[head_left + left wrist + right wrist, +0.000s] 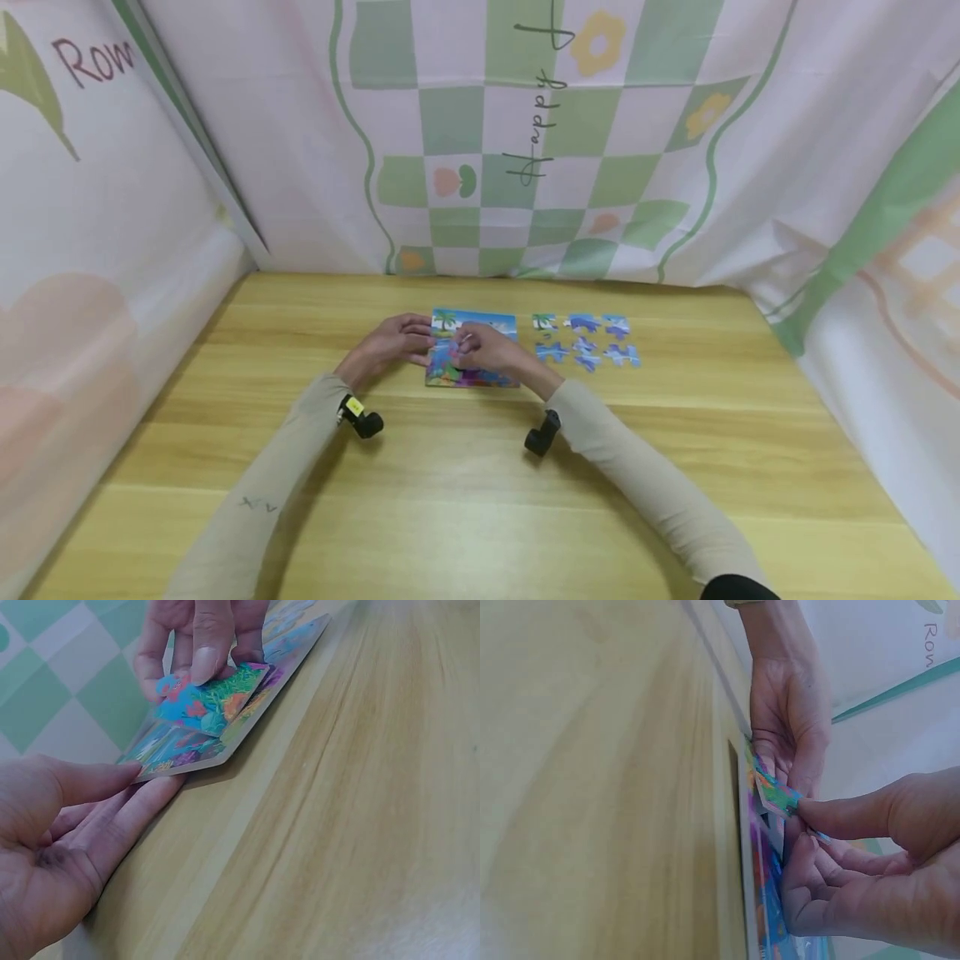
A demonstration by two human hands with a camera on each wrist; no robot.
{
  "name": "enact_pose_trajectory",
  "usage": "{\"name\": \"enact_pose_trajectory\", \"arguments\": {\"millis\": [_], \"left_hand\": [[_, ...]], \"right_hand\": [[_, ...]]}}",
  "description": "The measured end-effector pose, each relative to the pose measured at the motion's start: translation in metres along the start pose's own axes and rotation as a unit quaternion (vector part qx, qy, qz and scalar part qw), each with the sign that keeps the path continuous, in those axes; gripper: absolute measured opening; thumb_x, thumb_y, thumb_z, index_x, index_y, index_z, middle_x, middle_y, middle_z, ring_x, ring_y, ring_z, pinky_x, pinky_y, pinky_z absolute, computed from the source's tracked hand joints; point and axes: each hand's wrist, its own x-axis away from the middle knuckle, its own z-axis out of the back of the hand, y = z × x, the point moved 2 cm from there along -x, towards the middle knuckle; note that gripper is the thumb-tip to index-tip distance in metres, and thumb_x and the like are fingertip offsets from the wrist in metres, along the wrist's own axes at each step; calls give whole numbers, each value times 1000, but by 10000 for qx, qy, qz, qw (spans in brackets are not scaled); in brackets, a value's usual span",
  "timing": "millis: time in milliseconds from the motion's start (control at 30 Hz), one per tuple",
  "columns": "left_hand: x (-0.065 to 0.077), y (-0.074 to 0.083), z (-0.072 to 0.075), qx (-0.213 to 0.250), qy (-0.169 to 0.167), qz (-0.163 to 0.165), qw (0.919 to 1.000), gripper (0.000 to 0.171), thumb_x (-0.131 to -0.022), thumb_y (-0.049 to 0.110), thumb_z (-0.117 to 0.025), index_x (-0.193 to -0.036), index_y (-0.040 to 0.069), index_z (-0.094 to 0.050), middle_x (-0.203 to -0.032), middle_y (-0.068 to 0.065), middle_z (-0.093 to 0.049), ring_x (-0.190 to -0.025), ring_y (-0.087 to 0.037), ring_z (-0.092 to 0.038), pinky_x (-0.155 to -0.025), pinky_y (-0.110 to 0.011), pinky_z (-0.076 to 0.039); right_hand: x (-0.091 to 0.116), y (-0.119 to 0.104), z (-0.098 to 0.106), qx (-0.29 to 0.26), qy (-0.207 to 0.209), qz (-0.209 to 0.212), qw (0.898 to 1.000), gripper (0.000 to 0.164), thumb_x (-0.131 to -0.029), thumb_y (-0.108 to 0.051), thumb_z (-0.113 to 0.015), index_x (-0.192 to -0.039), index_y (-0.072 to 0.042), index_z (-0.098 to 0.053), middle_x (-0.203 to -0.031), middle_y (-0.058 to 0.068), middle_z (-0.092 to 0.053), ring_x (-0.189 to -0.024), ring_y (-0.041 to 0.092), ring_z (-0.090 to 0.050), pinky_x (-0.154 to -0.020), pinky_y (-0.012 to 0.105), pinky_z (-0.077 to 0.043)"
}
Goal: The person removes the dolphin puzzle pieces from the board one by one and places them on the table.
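Observation:
My left hand [390, 343] is at the left side of a colourful jigsaw puzzle board [491, 317]. In the left wrist view its thumb lies on the board's corner and its fingers reach under the edge, pinching it. Over the board, my right hand [491, 348] pinches a jigsaw piece [214, 701] printed with green plants and orange and red shapes. That piece is tilted, low over the board's left part, one edge at or near the surface. The right hand covers the middle of the board in the head view.
Several loose blue jigsaw pieces [551, 352] lie in two rows just right of the board, one showing a palm tree. The wooden table [465, 483] ends at a patterned curtain [502, 183] behind, with more curtain at both sides.

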Motion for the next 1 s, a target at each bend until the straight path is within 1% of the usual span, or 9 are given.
{"name": "enact_pose_trajectory", "arguments": {"millis": [100,167,267,367,500,567,667,833,1000], "left_hand": [[-1,0,0,32,-9,-18,10000,57,-103,-5,-58,-155,-7,-34,-153,-30,-43,-105,-24,-66,-91,-33,-67],[-1,0,1,34,32,-38,10000,57,-103,-5,-58,-155,-8,-34,-152,-31,-44,-103,-22,-67,-89,-32,-67],[0,1,2,43,93,-35,9999,57,-102,-6,-58,-154,-8,-35,-152,-31,-44,-101,-21,-67,-87,-30,-68],[0,1,3,44,104,-24,9999,58,-102,-6,-58,-154,-9,-34,-152,-32,-43,-100,-21,-67,-86,-29,-67],[0,1,3,67,57,-9,10000,57,-102,-6,-58,-154,-9,-34,-153,-31,-43,-100,-21,-67,-87,-30,-67],[0,0,3,75,30,-18,10000,57,-103,-5,-58,-154,-8,-35,-152,-31,-44,-101,-21,-67,-88,-31,-67],[0,0,2,106,20,-39,9999,55,-103,-5,-58,-154,-8,-35,-151,-31,-45,-102,-21,-67,-89,-31,-67],[-1,0,2,113,57,-30,9999,55,-103,-5,-57,-154,-8,-36,-151,-30,-45,-104,-23,-66,-89,-31,-67],[-1,-1,1,84,65,2,9999,56,-103,-5,-58,-154,-7,-36,-151,-30,-45,-105,-23,-66,-88,-31,-67]], "right_hand": [[2,2,0,-164,34,130,9998,19,-101,-4,-68,-116,-3,-57,-94,5,-63,-82,18,-58,-69,26,-49],[3,4,1,-318,16,253,9992,19,-100,-3,-68,-116,-2,-57,-90,5,-64,-80,18,-59,-69,26,-49],[4,7,3,-651,-61,394,9971,19,-100,-1,-66,-117,0,-57,-90,6,-66,-82,19,-61,-74,27,-54],[6,8,4,-899,-84,430,9950,21,-101,-1,-65,-120,2,-58,-93,6,-67,-87,19,-64,-81,29,-59],[10,7,3,-1051,-34,276,9941,24,-102,-3,-65,-125,2,-58,-100,8,-68,-90,19,-66,-86,33,-63],[12,5,2,-1093,16,182,9938,26,-102,-3,-66,-126,2,-57,-104,10,-67,-89,19,-68,-86,36,-66],[15,3,2,-1314,20,56,9913,27,-103,-2,-64,-129,2,-56,-108,13,-63,-85,20,-68,-84,41,-69],[22,5,5,-1600,-51,-19,9871,30,-104,1,-60,-132,4,-52,-107,14,-59,-79,25,-69,-83,48,-69],[32,13,12,-1577,-83,12,9875,32,-105,0,-59,-135,6,-49,-105,13,-60,-79,23,-68,-81,47,-70]]}}
